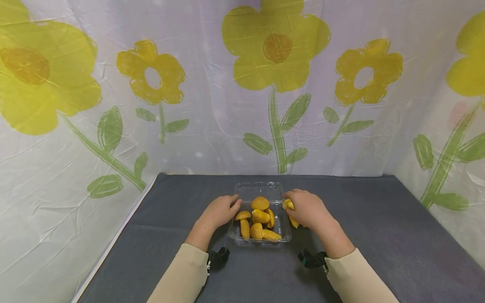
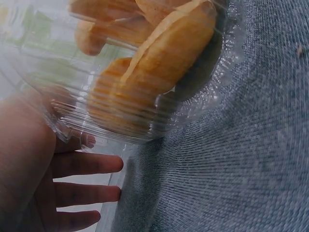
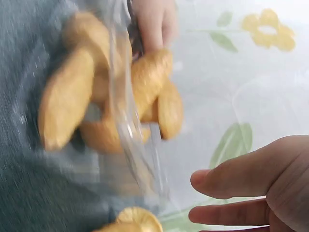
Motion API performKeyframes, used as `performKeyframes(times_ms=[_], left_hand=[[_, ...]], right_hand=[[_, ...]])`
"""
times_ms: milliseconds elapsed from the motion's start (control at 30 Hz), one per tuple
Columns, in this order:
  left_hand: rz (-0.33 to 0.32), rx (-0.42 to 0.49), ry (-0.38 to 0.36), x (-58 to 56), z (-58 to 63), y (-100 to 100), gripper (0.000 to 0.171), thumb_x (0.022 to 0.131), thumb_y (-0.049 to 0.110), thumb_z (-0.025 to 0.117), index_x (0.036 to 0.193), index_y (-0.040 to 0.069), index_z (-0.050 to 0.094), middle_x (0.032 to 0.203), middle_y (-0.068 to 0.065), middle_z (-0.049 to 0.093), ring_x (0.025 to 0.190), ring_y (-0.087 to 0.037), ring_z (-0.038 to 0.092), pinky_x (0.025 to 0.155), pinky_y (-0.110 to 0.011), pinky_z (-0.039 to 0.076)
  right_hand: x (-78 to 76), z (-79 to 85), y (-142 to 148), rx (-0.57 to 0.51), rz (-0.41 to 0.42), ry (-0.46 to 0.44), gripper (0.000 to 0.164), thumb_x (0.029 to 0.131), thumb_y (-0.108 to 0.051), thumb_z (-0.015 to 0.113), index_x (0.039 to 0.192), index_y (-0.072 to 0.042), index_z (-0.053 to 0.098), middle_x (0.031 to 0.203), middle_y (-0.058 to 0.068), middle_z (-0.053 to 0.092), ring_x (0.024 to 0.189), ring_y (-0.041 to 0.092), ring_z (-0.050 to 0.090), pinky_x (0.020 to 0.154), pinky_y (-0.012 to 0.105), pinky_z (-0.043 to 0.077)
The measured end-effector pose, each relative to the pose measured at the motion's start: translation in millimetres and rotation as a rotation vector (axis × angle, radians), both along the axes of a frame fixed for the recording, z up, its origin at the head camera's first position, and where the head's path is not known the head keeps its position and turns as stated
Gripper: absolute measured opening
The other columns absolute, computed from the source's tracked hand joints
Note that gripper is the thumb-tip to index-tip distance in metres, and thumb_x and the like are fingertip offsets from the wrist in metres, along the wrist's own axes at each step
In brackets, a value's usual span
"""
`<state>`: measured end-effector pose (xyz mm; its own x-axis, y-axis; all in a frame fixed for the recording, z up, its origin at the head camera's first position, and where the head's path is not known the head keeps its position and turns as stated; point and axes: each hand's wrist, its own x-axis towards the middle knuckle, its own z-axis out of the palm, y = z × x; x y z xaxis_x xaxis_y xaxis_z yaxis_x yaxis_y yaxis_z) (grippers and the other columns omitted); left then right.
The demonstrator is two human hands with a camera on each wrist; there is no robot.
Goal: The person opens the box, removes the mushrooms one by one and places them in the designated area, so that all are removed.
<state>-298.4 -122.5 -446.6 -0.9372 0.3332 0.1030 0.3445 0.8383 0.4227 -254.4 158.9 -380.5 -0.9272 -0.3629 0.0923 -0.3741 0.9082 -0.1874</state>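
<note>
A clear plastic clamshell container stands on the dark cloth, its lid folded back. Several yellow mushrooms lie inside it, caps and stems pointing different ways. My left hand is at the container's left side, thumb and index finger pinching the rim near the hinge, the other fingers stretched straight below. Just right of the container, my right hand reaches over more yellow mushrooms, partly covering them. In the right wrist view its thumb and fingers are apart, with nothing between them.
The dark grey cloth covers the table. Behind and at both sides hangs a pale curtain printed with yellow flowers. A black wrist camera sits at the left sleeve cuff, another at the right.
</note>
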Motion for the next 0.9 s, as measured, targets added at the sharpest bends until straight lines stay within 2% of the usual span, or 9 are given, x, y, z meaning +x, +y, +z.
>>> performKeyframes(times_ms=[167, 333, 433, 600, 767, 900], left_hand=[[-0.013, -0.004, 0.011, 0.8, -0.4, -0.3, 0.051, 0.111, 0.036, 0.047, 0.149, 0.002, 0.054, 0.144, -0.016, 0.059, 0.131, -0.035, 0.056, 0.109, -0.052, 0.046], [-0.023, 0.000, 0.014, 0.4, 0.6, -0.4, 0.051, 0.111, 0.035, 0.047, 0.148, 0.002, 0.054, 0.144, -0.016, 0.059, 0.131, -0.035, 0.056, 0.108, -0.052, 0.047], [-0.025, -0.001, 0.013, -0.3, 0.3, -0.9, 0.051, 0.111, 0.035, 0.046, 0.149, 0.002, 0.054, 0.144, -0.016, 0.058, 0.131, -0.035, 0.056, 0.108, -0.052, 0.047], [-0.029, -0.001, 0.014, -1.0, -1.3, -1.2, 0.050, 0.111, 0.034, 0.047, 0.148, 0.002, 0.054, 0.145, -0.016, 0.058, 0.130, -0.035, 0.057, 0.107, -0.053, 0.048], [-0.025, -0.006, 0.005, -1.3, -2.4, -1.1, 0.050, 0.111, 0.034, 0.048, 0.149, 0.002, 0.054, 0.146, -0.016, 0.057, 0.131, -0.036, 0.056, 0.108, -0.054, 0.047], [-0.024, -0.006, 0.009, -0.3, -2.2, -0.7, 0.050, 0.111, 0.034, 0.048, 0.148, 0.002, 0.054, 0.145, -0.017, 0.057, 0.130, -0.036, 0.057, 0.107, -0.054, 0.047]], right_hand=[[4.9, -3.4, -12.8, -0.017, 0.049, -0.003, 0.038, 0.094, -0.018, 0.077, 0.128, -0.004, 0.070, 0.122, 0.014, 0.070, 0.107, 0.033, 0.068, 0.079, 0.048, 0.060], [7.1, -9.0, -22.2, -0.021, 0.073, 0.001, 0.037, 0.093, -0.017, 0.078, 0.127, -0.005, 0.071, 0.110, 0.010, 0.073, 0.090, 0.026, 0.069, 0.061, 0.038, 0.055], [7.7, -13.9, -25.7, -0.009, 0.093, 0.035, 0.033, 0.092, -0.018, 0.079, 0.122, -0.006, 0.074, 0.104, 0.009, 0.075, 0.085, 0.026, 0.068, 0.058, 0.037, 0.054], [8.0, -21.8, -31.1, 0.060, 0.088, 0.081, 0.023, 0.091, -0.023, 0.080, 0.111, -0.011, 0.079, 0.099, 0.006, 0.076, 0.098, 0.035, 0.066, 0.076, 0.051, 0.058], [8.0, -29.8, -35.5, 0.095, 0.046, 0.092, 0.011, 0.091, -0.027, 0.081, 0.090, -0.017, 0.077, 0.084, 0.000, 0.072, 0.112, 0.039, 0.059, 0.094, 0.062, 0.050], [6.8, -36.6, -40.1, 0.111, 0.006, 0.119, 0.014, 0.091, -0.031, 0.081, 0.087, -0.019, 0.076, 0.081, 0.000, 0.071, 0.113, 0.038, 0.057, 0.106, 0.068, 0.039]])
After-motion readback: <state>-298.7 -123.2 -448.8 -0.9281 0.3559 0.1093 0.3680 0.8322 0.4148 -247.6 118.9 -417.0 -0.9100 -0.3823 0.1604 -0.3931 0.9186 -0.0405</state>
